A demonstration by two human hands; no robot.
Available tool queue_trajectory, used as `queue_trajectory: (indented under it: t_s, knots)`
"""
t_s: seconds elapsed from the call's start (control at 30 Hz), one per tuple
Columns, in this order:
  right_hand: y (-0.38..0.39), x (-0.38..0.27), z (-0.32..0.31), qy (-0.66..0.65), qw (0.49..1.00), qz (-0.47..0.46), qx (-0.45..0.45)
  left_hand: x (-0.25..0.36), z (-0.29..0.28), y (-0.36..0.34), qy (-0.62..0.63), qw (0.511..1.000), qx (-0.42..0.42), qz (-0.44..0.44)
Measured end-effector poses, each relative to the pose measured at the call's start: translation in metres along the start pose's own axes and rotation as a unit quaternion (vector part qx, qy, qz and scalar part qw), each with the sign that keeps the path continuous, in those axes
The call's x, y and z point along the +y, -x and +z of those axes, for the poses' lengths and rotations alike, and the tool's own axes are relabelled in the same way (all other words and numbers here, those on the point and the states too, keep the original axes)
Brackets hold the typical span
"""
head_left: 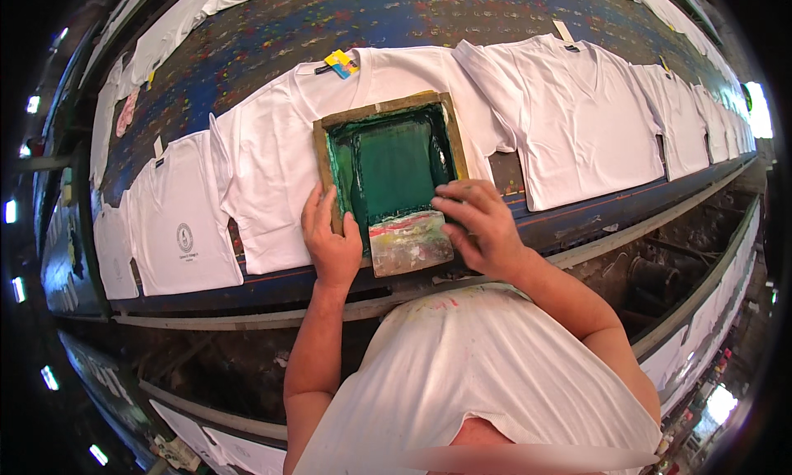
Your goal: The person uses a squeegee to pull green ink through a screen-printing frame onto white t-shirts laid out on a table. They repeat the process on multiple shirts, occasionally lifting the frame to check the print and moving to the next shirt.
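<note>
While the left hand (332, 242) spreads along the screen frame (384, 108), the right hand (483, 226) half-curls opposite, grips unclear; emblem (185, 238) and lettering (189, 257) mark one shirt (188, 190)!

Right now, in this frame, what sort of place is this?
Most likely a shirt-printing workshop: a framed green screen sits over a white shirt, more shirts line a long, colour-spotted table, and one at left bears a dark round print.
</note>
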State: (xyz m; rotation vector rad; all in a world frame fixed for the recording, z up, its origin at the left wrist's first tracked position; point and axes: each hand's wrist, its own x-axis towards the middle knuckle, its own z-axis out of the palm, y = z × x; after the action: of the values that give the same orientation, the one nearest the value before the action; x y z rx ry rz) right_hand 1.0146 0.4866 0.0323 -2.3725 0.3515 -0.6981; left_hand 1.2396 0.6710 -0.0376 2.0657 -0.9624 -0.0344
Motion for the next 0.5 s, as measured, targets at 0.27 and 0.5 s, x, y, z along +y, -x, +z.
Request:
queue_trajectory:
  t_s: [0.27, 0.5]
  knots:
    - [0.020, 0.025, -0.004, 0.012, 0.990, 0.112, 0.089, -0.013, -0.001, 0.001, 0.023, 0.998, -0.019, 0.053]
    - [0.041, 0.035, 0.014, -0.267, 0.913, 0.288, 0.109, -0.011, 0.003, 0.018, 0.070, 0.988, 0.059, 0.125]
